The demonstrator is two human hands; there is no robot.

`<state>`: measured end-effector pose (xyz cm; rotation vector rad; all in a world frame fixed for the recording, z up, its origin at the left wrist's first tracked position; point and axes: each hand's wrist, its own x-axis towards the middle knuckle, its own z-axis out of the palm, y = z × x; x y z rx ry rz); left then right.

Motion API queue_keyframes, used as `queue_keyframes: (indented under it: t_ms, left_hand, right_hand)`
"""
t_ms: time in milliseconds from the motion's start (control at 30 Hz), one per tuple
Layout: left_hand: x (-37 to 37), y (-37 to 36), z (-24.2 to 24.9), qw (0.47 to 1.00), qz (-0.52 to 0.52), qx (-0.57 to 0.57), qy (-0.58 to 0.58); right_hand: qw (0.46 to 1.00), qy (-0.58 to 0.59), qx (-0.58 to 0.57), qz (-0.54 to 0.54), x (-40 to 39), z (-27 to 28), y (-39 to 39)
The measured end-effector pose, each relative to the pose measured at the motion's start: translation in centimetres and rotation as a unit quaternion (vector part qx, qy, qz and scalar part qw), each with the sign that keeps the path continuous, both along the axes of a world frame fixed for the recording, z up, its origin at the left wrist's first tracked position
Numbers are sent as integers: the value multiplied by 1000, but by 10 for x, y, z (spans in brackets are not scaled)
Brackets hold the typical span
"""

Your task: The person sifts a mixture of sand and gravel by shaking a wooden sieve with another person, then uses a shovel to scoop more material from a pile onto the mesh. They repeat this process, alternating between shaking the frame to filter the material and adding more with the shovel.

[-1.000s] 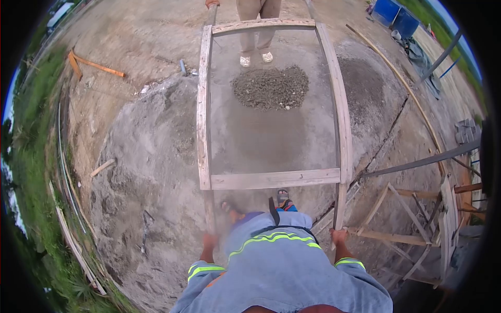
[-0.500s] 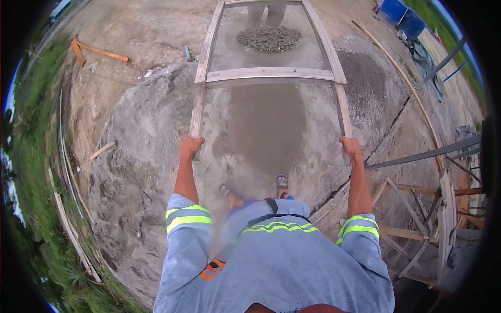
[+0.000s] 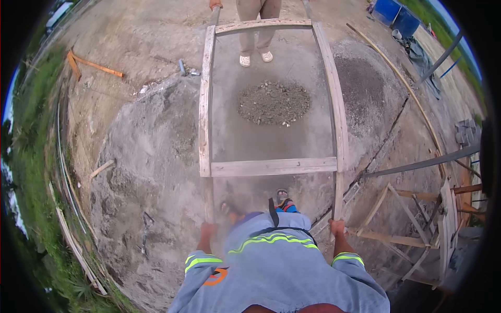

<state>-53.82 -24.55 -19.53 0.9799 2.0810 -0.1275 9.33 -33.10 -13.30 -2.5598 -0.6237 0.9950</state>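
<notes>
A wooden-framed sand sieve (image 3: 274,166) is held level over the ground between me and another person. Near its middle, a heap of grey gravel (image 3: 274,103) rests on the fine mesh. My left hand (image 3: 207,230) is closed around the left wooden handle, close to my waist. On the other side, my right hand (image 3: 337,226) grips the right handle. At the far end, the other person's hand (image 3: 215,4) holds a handle; their second hand is out of view.
Grey sand (image 3: 141,151) spreads under and left of the sieve. A long wooden pole (image 3: 402,78) lies to the right, near blue barrels (image 3: 387,11). Wooden trestles (image 3: 412,216) stand close at my right. Grass (image 3: 36,156) borders the far left.
The sieve has come toward me with its gravel, and both my hands have drawn back to my waist. More of the other person now shows at the far end.
</notes>
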Motion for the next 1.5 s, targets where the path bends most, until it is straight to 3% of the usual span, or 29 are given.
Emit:
queue_keyframes:
  t_ms: [33, 67, 100, 133, 200, 267, 367, 433, 500, 533, 567, 600, 633, 667, 733, 833, 900, 933, 1000, 1033, 1067, 1100, 1200, 1267, 1300, 1367, 1400, 1433, 1500]
  left_hand:
    - [20, 40, 53, 998, -7, 31, -55]
    - [11, 73, 28, 995, 11, 95, -14]
    - [12, 117, 42, 991, 8, 113, -69]
    - [15, 157, 57, 984, -1, 159, -84]
    - [43, 223, 146, 981, -21, 187, -40]
    - [55, 264, 209, 968, -34, 250, -11]
    - [60, 263, 249, 967, -17, 253, -18]
    - [63, 218, 215, 972, -15, 233, -29]
    - [63, 147, 156, 978, -3, 207, -8]
    - [46, 106, 92, 970, -23, 234, 62]
    - [32, 64, 45, 971, 9, 238, 12]
    - [42, 33, 65, 986, 41, 160, 2]
    - [17, -13, 1, 986, 41, 158, 20]
    - [33, -28, 44, 993, 70, 96, 4]
    - [13, -67, 3, 991, 71, 110, -8]
    - [26, -44, 45, 996, 57, 54, -51]
    - [10, -11, 4, 999, 24, 37, 17]
    - [11, 20, 5, 999, 9, 45, 5]
    - [24, 98, 33, 996, 39, 68, -42]
    - [35, 137, 58, 995, 29, 85, -33]
    - [50, 171, 97, 992, -4, 124, -29]
    - [61, 199, 123, 987, 10, 157, -24]
    - [96, 252, 219, 976, -18, 213, -33]
    - [108, 263, 252, 970, -28, 241, -31]
    - [108, 256, 249, 968, -34, 249, -24]
    - [109, 225, 217, 971, -5, 238, -39]
    - [98, 208, 177, 977, -2, 211, -26]
    - [88, 191, 141, 977, -29, 209, 24]
    - [69, 154, 72, 981, 10, 191, 18]
  right_hand:
    - [998, 46, 12, -33, 17, -42, 19]
    - [998, -24, 38, 45, 2, 19, 69]
    - [998, 27, 50, 1, 37, -46, 95]
    - [996, -50, 38, 71, 22, 26, 144]
    - [986, -74, 110, 98, 22, 92, 213]
    - [986, -68, 125, 89, 40, 117, 266]
    - [987, -64, 115, 87, 33, 132, 265]
    - [978, -126, 96, 133, 25, 111, 233]
    - [994, -56, 16, 97, 25, 51, 166]
    - [993, -90, 24, 73, 19, 31, 124]
    - [998, 4, 46, 53, -2, 65, 94]
    - [999, 44, 27, 18, 19, 3, 47]
    - [998, -22, -28, 47, 14, 6, 17]
    - [998, 46, 25, -32, 27, -43, -27]
    - [997, 56, 14, -53, 3, 12, -39]
    - [999, -11, -28, -12, -5, 33, -19]
    - [998, -51, -41, 2, -5, 35, 22]
    - [1000, 23, -9, 6, 15, -1, 36]
    - [997, 27, 69, 23, 42, -33, 91]
    - [996, -11, 58, 66, 22, 54, 139]
    - [990, -50, 85, 96, 56, 1, 166]
    - [989, -53, 87, 106, 52, 56, 203]
    - [987, -73, 108, 97, 78, 110, 281]
    - [990, -61, 84, 94, 69, 147, 283]
    - [991, -57, 74, 96, 67, 158, 288]
    - [982, -134, 40, 125, 62, 125, 263]
    - [978, -160, 31, 129, 67, 81, 244]
    - [944, -207, -6, 258, 88, 17, 222]
    - [940, -186, -6, 286, 85, -13, 180]
